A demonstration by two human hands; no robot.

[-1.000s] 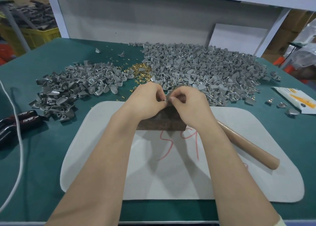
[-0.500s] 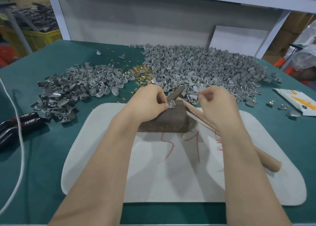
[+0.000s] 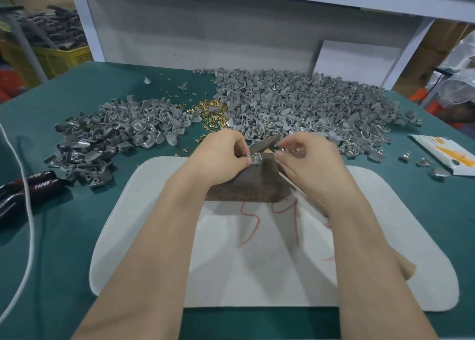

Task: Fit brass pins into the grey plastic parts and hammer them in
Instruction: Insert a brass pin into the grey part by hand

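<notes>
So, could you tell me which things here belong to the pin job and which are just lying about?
In use: grey part in left hand, hammer in right hand, dark block, brass pins, pile of grey parts, white mat.
Lying about: pliers, white cable, packet.

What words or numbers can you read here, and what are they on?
"TAPER": on the black tool handles at the left, printed on both.
Red marks hand-drawn on the white mat: maybe "54", too loosely drawn to be sure.
White and yellow packet at the right: print too blurred to read.
</notes>
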